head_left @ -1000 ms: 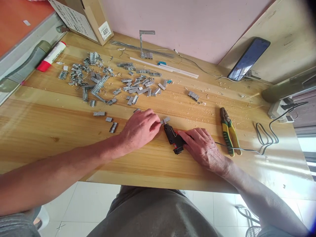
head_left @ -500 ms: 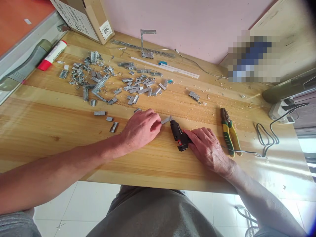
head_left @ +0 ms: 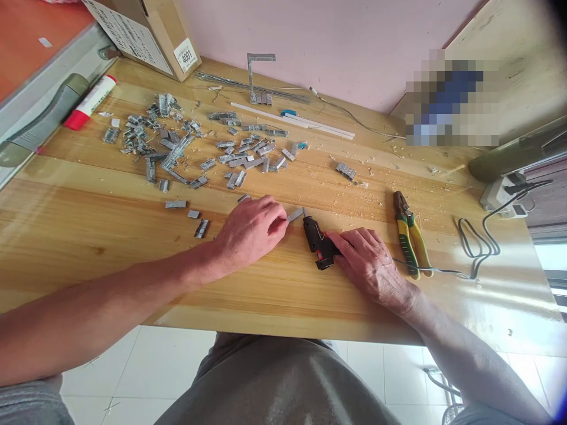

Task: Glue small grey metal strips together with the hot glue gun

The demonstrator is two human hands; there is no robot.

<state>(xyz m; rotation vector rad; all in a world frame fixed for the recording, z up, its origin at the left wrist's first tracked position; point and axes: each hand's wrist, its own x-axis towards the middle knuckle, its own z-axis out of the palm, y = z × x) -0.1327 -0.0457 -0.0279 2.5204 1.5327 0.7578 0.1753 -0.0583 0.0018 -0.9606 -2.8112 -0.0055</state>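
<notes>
Between the fingertips of my left hand [head_left: 254, 227] is one end of a small flat grey strip [head_left: 295, 215]. The fingers are closed, and part of the strip is hidden behind them. My right hand [head_left: 365, 257] is wrapped round the handle of a black glue gun [head_left: 316, 239]. The gun's nozzle points away from me, its tip at the strip's right end; I cannot tell whether they touch. A cord runs right from the gun. Close to my left hand lie small grey pieces, one of them a dark segmented piece [head_left: 202, 228].
Grey pieces [head_left: 239, 159] lie scattered over the wooden table [head_left: 212, 307]. Pliers [head_left: 410, 236] lie right of my right hand, by the looped cord [head_left: 481, 242]. White glue sticks [head_left: 301, 121], thin wires [head_left: 274, 91], a cardboard box [head_left: 175, 35] and a red-capped tube [head_left: 91, 103] are farther back.
The view has shifted slightly, so things sit a little farther left. The glue gun's tip is slightly nearer the strip's end. Both hands keep their holds.
</notes>
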